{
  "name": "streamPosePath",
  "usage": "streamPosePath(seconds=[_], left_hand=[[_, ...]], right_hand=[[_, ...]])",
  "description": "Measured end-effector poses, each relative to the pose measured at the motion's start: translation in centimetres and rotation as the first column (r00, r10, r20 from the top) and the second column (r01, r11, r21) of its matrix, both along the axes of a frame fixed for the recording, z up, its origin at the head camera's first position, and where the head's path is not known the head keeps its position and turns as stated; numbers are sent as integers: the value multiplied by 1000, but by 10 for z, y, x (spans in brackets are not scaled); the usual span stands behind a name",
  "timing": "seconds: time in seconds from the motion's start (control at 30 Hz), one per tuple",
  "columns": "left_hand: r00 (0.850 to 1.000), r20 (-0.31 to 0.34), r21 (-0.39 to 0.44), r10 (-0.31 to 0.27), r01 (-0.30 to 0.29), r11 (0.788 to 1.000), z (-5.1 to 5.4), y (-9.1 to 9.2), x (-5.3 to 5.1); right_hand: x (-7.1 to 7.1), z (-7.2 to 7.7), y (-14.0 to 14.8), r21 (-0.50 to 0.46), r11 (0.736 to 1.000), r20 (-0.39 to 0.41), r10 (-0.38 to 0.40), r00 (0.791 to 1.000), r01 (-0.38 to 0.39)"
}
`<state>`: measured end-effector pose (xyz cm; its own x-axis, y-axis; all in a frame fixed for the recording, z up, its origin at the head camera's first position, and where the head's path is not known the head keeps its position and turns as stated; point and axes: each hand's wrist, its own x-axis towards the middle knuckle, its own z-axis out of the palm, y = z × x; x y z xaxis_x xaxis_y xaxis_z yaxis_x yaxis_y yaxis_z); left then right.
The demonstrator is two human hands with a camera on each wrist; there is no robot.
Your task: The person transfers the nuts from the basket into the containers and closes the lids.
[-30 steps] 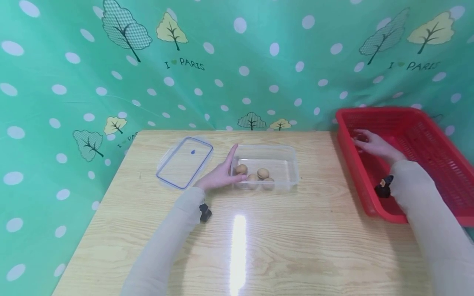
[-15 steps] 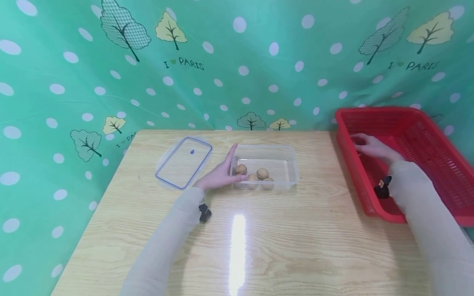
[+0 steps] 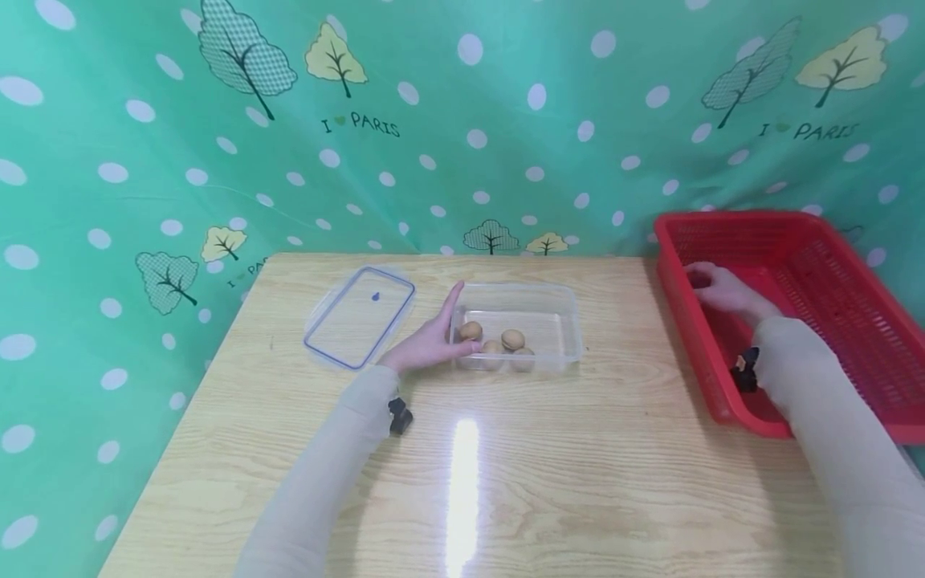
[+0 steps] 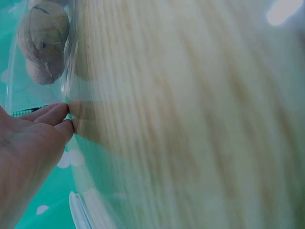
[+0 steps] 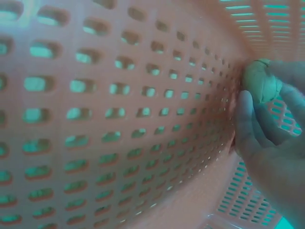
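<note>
While the left hand (image 3: 431, 337) is steadying the left end of a transparent, rectangular plastic container (image 3: 569, 325), the right hand (image 3: 726, 291) is reaching into a large red plastic basket with perforated walls (image 3: 699, 353).

Left hand: thumb and forefinger are spreading wide apart, the thumb lying along the near rim; in the left wrist view the other fingers are extending side by side, their tips touching the plastic.

Right hand: thumb and fingers are pinching a single round, ridged, walnut-like nut (image 5: 260, 82), seen best in the right wrist view, where it is appearing greenish. It is being held inside the basket, just beside the left wall; whether it is touching that wall is not possible to tell.

Container contents: a small group of round, tan, walnut-like nuts (image 3: 513, 339) is lying toward the near left part, some showing blurred through the near wall.

Lid: one transparent, rectangular plastic lid with a blue edge line (image 3: 360, 319) is lying flat, left of the container and apart from it.

Surroundings: container, lid and basket are occupying a pale wood-grain table (image 3: 578, 482). Behind them, a green cloth with white dots, printed trees and "PARIS" lettering (image 3: 433, 80) is hanging. Pale grey sleeves (image 3: 318, 482) are covering both forearms, and a black device (image 3: 400, 416) is sitting at each wrist.
</note>
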<state>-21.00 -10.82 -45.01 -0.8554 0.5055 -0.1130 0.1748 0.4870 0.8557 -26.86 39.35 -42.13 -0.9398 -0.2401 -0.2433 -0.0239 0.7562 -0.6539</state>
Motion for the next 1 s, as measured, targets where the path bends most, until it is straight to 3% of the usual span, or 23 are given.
streamPosePath(seconds=[0.03, 0.07, 0.3, 0.43, 0.57, 0.8, 1.0], left_hand=[[1000, -5, 3, 7, -7, 1000, -5, -1, -2], [1000, -1, 5, 8, -8, 1000, -4, 0, -1], [999, 30, 13, -27, 27, 1000, 31, 4, 13], [999, 28, 1, -36, 36, 999, 38, 4, 16], [999, 28, -1, -38, 38, 999, 33, 4, 13], [1000, 14, 4, -22, 22, 1000, -4, -1, -3], [1000, -6, 6, -8, 8, 1000, -8, -1, -3]], right_hand=[[-1, 0, 1, 5, 1000, -2, 1, 1000, -1], [-1, -1, 1, 6, 1000, -3, 1, 1000, -1], [2, 3, 8, -10, 999, -41, -45, 998, 45], [6, 7, 10, -24, 997, -49, -79, 996, 78], [8, 10, 11, -36, 995, -50, -96, 994, 94], [9, 17, 12, -79, 987, -80, -144, 986, 138], [12, 25, 13, -109, 981, -104, -172, 980, 160]])
